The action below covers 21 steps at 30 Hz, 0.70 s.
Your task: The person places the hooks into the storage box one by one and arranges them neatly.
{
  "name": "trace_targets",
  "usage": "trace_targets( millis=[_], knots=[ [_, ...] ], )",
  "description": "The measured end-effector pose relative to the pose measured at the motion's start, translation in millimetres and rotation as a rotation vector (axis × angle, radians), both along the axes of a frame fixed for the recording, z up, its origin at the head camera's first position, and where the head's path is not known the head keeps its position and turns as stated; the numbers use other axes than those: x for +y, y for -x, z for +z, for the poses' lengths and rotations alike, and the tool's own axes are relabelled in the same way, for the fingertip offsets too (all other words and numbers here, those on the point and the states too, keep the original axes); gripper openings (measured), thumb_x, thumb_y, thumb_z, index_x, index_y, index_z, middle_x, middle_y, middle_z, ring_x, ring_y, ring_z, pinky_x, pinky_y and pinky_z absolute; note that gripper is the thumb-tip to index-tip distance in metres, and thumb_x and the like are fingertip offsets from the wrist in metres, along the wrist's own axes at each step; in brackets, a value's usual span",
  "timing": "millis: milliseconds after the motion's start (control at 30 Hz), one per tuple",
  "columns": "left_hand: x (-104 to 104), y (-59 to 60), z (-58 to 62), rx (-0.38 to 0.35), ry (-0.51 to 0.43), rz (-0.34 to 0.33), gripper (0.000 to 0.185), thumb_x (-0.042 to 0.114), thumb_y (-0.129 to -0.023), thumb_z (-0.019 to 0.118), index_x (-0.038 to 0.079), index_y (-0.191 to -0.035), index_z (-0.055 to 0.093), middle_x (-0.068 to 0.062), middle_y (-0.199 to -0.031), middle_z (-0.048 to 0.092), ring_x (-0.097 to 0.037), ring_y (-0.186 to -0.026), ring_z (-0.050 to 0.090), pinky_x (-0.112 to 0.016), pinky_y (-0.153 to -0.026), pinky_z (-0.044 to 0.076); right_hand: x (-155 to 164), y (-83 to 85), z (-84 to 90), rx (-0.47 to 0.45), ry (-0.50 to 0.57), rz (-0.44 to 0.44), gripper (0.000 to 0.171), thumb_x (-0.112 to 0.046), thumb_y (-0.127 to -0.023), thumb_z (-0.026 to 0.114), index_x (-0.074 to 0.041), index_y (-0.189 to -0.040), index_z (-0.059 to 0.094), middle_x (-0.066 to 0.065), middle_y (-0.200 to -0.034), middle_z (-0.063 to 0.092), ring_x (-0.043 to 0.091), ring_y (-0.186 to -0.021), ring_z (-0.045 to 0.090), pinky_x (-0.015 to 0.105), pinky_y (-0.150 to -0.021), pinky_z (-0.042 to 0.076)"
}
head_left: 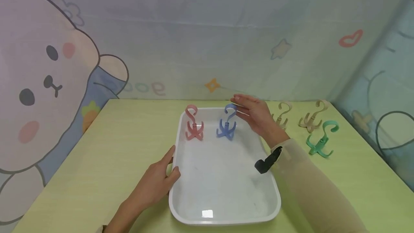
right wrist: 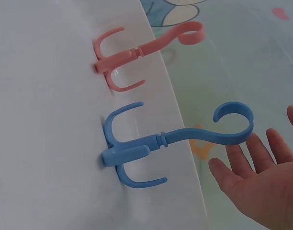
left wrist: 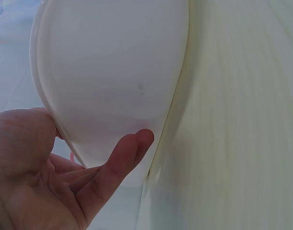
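A white tray point(head_left: 226, 190) lies in the middle of the yellow-green table. At its far end a pink hook point(head_left: 194, 123) and a blue hook point(head_left: 227, 124) stand upright side by side on their prongs. My right hand point(head_left: 250, 113) hovers open just right of the blue hook's top curl, fingers straight. In the right wrist view a small gap shows between the right hand point(right wrist: 254, 163) and the blue hook point(right wrist: 185, 136); the pink hook point(right wrist: 137, 50) stands beyond. My left hand point(head_left: 160, 177) holds the tray's left rim, thumb on top. Below, the left hand's fingers point(left wrist: 129, 151) press on the tray's outer wall point(left wrist: 113, 72).
On the table right of the tray stand two beige hooks point(head_left: 282, 115) point(head_left: 312, 118) and a green hook point(head_left: 321, 139). A cartoon-printed cloth backdrop point(head_left: 207, 39) rises behind and to the right. A black strap point(head_left: 266, 161) sits at my right wrist.
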<state>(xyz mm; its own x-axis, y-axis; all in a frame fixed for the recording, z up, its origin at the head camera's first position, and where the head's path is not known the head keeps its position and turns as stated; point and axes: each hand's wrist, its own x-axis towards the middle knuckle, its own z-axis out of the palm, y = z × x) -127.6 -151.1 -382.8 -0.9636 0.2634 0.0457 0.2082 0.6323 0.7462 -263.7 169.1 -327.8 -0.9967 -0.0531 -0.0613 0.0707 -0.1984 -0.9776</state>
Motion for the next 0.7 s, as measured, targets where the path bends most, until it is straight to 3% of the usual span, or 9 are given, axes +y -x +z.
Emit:
trace_targets(
  millis=[133,300,700],
  knots=[
    [0.1,-0.5,1.4,-0.001,-0.002,-0.004,0.072,0.018,-0.102,0.052,0.008,-0.168,0.026,-0.016,-0.15,0.062,-0.008,-0.079,0.066,-0.025,-0.074,0.055,6.9,-4.4,3.0,0.008,0.007,-0.003,0.049,-0.017,-0.107,0.06,-0.004,-0.154,0.053,0.017,-0.158,0.054,0.032,-0.146,0.053,0.04,-0.122,0.043],
    [0.2,-1.0,2.3,-0.007,-0.01,-0.008,0.072,0.017,-0.101,0.052,0.008,-0.168,0.026,-0.016,-0.15,0.061,-0.009,-0.081,0.067,-0.024,-0.073,0.055,13.6,-9.4,6.9,0.024,0.025,0.015,0.045,-0.017,-0.107,0.061,-0.005,-0.15,0.055,0.013,-0.151,0.062,0.034,-0.148,0.051,0.041,-0.123,0.041],
    [-0.3,0.6,-0.3,-0.017,-0.024,-0.012,0.073,0.016,-0.102,0.053,0.008,-0.169,0.025,-0.016,-0.152,0.06,-0.008,-0.081,0.069,-0.023,-0.071,0.057,15.7,-17.5,19.4,0.071,0.019,0.035,0.041,-0.018,-0.106,0.063,-0.007,-0.145,0.059,0.002,-0.133,0.072,0.028,-0.14,0.059,0.043,-0.124,0.04]
  ],
)
